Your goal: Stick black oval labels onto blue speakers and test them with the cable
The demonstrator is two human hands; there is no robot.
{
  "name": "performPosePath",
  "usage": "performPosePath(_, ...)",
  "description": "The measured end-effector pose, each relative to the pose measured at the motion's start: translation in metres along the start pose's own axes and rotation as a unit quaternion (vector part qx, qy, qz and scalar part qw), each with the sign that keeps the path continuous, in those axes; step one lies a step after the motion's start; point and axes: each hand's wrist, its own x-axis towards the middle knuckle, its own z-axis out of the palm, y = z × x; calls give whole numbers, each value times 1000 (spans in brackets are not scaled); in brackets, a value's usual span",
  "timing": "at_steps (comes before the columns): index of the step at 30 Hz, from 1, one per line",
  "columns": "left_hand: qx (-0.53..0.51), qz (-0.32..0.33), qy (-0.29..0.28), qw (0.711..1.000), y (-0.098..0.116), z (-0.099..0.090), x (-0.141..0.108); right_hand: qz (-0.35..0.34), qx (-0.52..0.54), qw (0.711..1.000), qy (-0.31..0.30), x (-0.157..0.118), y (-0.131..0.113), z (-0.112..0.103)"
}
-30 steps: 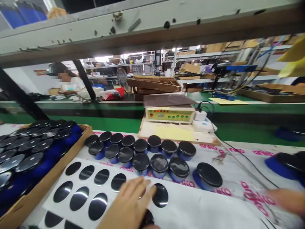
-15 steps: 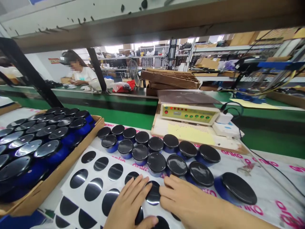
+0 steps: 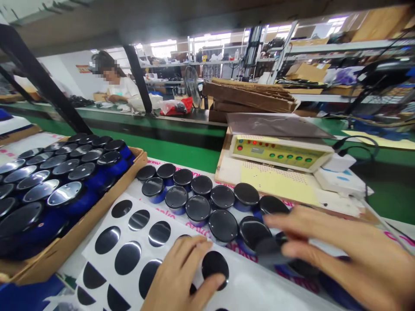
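Stickers (image 3: 215, 268), glossy black ovals, beside left hand (image 3: 180, 276).

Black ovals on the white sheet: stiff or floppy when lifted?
The black oval looks thin and lies flat on the white sheet, so it will probably flex when peeled. Its glossy face may be slippery to fingers. It is likely very light, and may cling to the sheet if adhesive-backed, which cannot be seen.
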Motion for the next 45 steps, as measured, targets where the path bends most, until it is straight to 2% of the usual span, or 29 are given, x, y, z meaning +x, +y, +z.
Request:
performPosePath(2,-6,-83,25,996,5,-3,18,99,112,986,-69,27,1,2)
performPosePath(3,1,-102,39,994,6,-3,28,141,168,971,-96,40,0,7)
performPosePath(5,8,-107,57,993,5,3,44,198,258,939,-112,59,-2,20)
performPosePath(8,-37,-95,48,994,1,14,56,223,344,905,-115,67,-4,40)
performPosePath(10,-81,-103,30,991,-2,18,57,227,356,898,-124,63,-5,47)
performPosePath(12,-115,-118,17,986,-4,19,56,220,340,907,-119,60,-6,49)
performPosePath(16,-149,-129,4,980,-4,18,54,178,309,932,-59,58,-8,49)
performPosePath(20,-154,-134,3,979,-4,18,56,171,318,930,-62,58,-9,49)
performPosePath(23,-151,-138,-1,979,-3,18,57,156,302,939,-44,54,-11,48)
performPosePath(30,-148,-142,-13,979,-3,18,56,153,260,948,-105,52,-13,57)
performPosePath(45,-149,-142,-10,979,-3,19,56,135,214,962,-100,49,-9,65)
